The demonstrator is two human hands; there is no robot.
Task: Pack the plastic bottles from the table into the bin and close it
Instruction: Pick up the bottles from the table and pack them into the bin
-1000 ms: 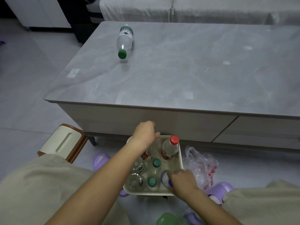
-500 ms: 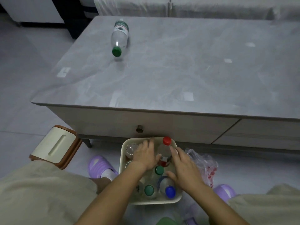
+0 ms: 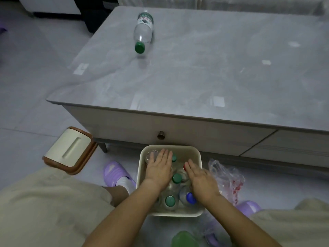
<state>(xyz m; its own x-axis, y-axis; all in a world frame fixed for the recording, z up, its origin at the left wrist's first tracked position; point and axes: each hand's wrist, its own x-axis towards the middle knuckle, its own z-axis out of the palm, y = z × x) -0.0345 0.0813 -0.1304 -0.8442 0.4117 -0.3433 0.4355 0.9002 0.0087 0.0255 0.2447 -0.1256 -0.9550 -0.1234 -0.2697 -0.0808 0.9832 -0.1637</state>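
Both palms flat, fingers spread, gripping nothing: left hand (image 3: 159,168) and right hand (image 3: 201,180) pressing on upright bottles (image 3: 170,200) in the bin (image 3: 178,213) on the floor. Pretty crammed, so could pop back up or tip the bin. Plastic bag (image 3: 226,177) just beside, lid (image 3: 69,150) off to the left. Still one bottle (image 3: 143,32) lying on the table (image 3: 213,68), probably no room left for it.

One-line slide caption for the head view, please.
Both hands press flat on bottles in the bin; one bottle remains on the table.
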